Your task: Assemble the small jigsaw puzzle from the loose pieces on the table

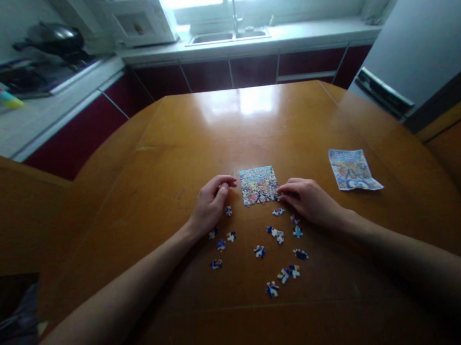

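A partly joined jigsaw puzzle lies flat on the wooden table, its top edge straight and its lower edge knobbly. Just left of it rests my left hand, fingers loosely bent and thumb apart, with nothing visible in them. My right hand pinches a small puzzle piece at the puzzle's lower right corner; the fingertips partly hide it. Several loose pieces lie nearer to me, among them a blue-and-white one, a dark blue one and a light blue one.
A creased picture sheet lies to the right on the wooden table. Beyond the table are a counter with a sink, a white microwave, a stove with a black pan, and a fridge at the right.
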Demonstrator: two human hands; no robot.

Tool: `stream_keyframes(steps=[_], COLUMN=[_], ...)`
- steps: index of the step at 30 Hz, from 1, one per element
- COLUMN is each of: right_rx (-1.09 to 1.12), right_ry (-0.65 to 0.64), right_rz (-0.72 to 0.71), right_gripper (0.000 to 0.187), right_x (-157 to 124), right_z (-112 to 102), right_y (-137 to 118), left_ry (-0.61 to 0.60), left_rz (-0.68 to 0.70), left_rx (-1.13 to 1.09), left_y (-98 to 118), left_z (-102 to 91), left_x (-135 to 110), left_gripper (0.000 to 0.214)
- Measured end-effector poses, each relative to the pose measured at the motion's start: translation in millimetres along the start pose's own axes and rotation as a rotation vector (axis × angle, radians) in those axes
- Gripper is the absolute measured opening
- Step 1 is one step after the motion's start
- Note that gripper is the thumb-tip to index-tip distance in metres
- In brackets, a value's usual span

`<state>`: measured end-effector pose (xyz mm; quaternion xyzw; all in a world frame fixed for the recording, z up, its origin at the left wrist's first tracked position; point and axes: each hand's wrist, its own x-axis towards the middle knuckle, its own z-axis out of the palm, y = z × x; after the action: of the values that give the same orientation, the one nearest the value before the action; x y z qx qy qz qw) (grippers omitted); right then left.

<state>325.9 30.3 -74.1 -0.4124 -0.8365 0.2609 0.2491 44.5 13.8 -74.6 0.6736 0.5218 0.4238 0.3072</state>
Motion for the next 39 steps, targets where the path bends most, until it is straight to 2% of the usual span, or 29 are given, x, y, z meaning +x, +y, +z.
stream_keyframes(steps=[8,24,33,39], right_rx=[-0.013,-0.009,0.047,0.028], right_ry=[0.002,-0.016,0.104,0.041], right_rz=[-0.004,0.000,-0.012,-0.045], right_gripper=[0.014,0.016,0.016,0.020], right_x=[-0.8,-0.8,-2.3,-3.5], right_z=[0.5,-0.9,2.5,4.5], right_y=[0.5,-0.7,6.5,4.8], left_ry=[-0.005,-0.005,-0.007,-0.005], left_rz=[0.006,0.006,0.003,0.011], left_rx=[0.006,-0.004,0.002,0.001], left_y=[-5.0,-1.5,-0.9,-2.4], left_z=[0.2,0.3,-0.2,-0.2], left_x=[-0.8,-0.1,-0.1,-0.4], left_gripper=[0.024,0.023,0.024,0.023])
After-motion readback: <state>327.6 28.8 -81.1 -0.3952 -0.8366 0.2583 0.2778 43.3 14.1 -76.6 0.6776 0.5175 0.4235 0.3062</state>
